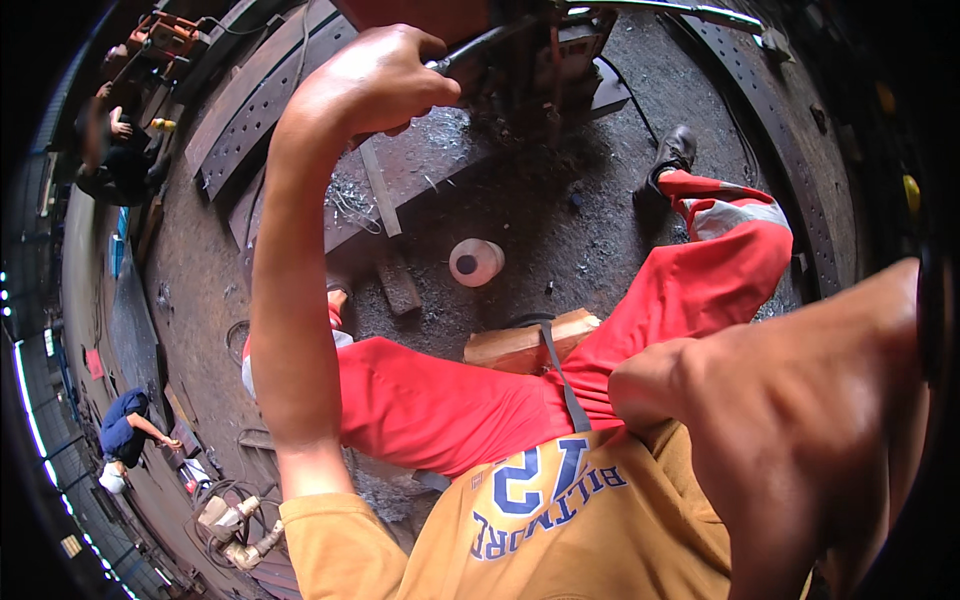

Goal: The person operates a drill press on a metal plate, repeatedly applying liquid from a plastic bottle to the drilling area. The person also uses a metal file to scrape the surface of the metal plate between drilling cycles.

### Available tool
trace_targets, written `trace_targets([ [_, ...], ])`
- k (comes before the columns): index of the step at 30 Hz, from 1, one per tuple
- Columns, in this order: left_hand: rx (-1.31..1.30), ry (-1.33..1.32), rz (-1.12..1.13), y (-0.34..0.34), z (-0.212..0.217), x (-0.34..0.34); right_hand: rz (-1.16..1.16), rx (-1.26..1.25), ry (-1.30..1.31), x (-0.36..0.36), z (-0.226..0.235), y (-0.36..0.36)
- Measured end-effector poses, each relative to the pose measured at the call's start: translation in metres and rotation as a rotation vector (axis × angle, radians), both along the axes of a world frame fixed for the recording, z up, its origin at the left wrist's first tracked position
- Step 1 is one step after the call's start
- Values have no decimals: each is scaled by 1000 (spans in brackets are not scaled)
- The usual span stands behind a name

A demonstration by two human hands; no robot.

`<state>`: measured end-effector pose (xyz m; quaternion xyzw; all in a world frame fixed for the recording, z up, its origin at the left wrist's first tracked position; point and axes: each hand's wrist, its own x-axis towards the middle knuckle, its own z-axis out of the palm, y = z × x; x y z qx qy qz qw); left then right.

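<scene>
My left hand is raised at the top of the view, its fingers closed around a dark lever handle of a rusty drilling machine. The machine stands on a steel plate strewn with metal shavings. My right arm fills the lower right, bent at the elbow and reaching up to the frame's rim, where the hand is out of sight. My legs in red trousers stretch across the middle, and a black shoe rests on the floor near the machine.
A white roll lies on the dark, gritty floor, with a wooden block under my leg. Long steel beams with rows of holes lie left and right. Two other people crouch at the far left.
</scene>
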<state>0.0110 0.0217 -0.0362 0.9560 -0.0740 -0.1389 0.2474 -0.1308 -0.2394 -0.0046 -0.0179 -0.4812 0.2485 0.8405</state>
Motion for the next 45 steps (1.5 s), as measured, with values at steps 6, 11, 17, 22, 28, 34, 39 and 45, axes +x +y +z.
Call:
trace_targets([
  [6,-12,9,-28,-1,1,4,33,27,18,6,2,2],
  [11,-4,63,-12,-3,5,-1,125,71,195,37,12,17],
  [17,19,104,-11,1,8,5,-658,-267,304,110,-9,-31],
  [22,33,84,-19,4,7,2,-1546,-600,369,213,-48,-147],
  [28,153,-490,-155,9,-23,0,-1738,-865,1015,255,-119,-247],
  [34,123,-289,-84,7,-17,0,-1691,-956,740,226,-122,-219],
  [39,69,-142,-3,-1,-5,-1,-1626,-978,720,223,-122,-211],
  [45,37,-115,5,1,-4,-4,-1593,-947,785,219,-114,-191],
])
